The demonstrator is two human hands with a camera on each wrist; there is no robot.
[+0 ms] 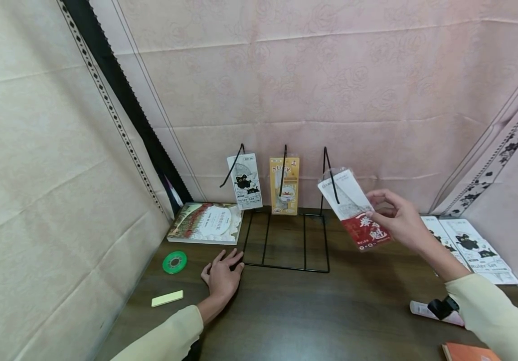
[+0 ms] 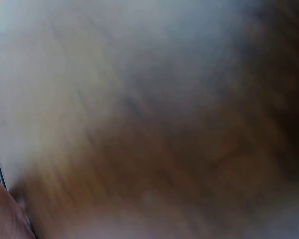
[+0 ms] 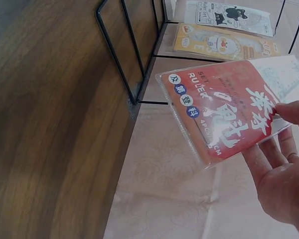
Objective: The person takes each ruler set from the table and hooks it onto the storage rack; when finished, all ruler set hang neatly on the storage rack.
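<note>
Three slanting prongs of smooth black wire rise from a rack with a flat, barred base; a white packet with a black cat print hangs on the left one, a yellow packet on the middle one; the right hand pinches a red-and-white packet in glossy clear plastic, thumb on its front, fingers behind; this packet tilts at the right prong, whose wire crosses in front of its upper part; the left hand has its fingers spread and loosely bent, fingertips at the rack's front left corner; the left wrist view is mostly blurred.

On the dark, wood-grained table, a rectangular book lies beyond a round green ring and a pale yellow bar; two cat-print packets lie side by side at the right; pale, creased cloth hangs behind.
</note>
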